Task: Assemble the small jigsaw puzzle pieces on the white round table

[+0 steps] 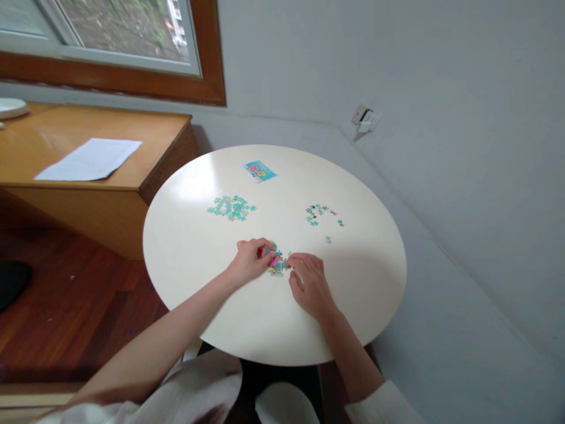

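Note:
A small joined patch of puzzle pieces (278,263), teal with pink and yellow, lies on the round white table (198,247) between my hands. My left hand (249,259) rests at its left edge, fingers curled and pinched on the pieces. My right hand (309,282) sits at its right edge, fingertips bent down onto the patch. A heap of loose teal pieces (232,207) lies farther back on the left. A thinner scatter of loose pieces (320,213) lies back on the right. A small printed picture card (259,171) lies near the table's far edge.
A wooden desk (88,188) with a white sheet of paper (90,159) stands left of the table under a window. Grey walls close in behind and to the right, with a wall socket (365,118). Dark wooden floor shows at the left.

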{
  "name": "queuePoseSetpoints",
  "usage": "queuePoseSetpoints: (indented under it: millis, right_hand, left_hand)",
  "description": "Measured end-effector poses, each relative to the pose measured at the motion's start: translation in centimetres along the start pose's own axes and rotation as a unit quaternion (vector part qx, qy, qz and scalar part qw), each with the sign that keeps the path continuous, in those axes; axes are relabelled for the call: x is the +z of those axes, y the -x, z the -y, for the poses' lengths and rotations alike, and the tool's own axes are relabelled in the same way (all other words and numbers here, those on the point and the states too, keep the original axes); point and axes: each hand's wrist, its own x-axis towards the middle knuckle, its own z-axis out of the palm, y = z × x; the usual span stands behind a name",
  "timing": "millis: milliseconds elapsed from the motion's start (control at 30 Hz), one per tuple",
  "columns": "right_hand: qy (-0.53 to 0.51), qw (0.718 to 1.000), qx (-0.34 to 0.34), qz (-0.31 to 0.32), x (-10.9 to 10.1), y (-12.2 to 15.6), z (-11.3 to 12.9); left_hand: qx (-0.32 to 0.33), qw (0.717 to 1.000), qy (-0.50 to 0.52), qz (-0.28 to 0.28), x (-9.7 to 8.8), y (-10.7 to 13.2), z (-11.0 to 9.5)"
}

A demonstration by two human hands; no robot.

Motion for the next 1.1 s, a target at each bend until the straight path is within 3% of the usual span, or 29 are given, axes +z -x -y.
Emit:
queuePoseSetpoints:
  millis: [700,1100]
  right_hand:
    - [-0.001,0.999,-0.021,0.035,0.2,0.1,-0.1]
    - [-0.058,0.982,0.11,-0.14,0.2,0.3,-1.2]
  left_hand:
    - [0.002,1.0,-0.01,-0.007,-0.2,0.0,0.2]
    - [-0.01,0.998,-0.051,-0.021,-0.4,0.0,-0.2]
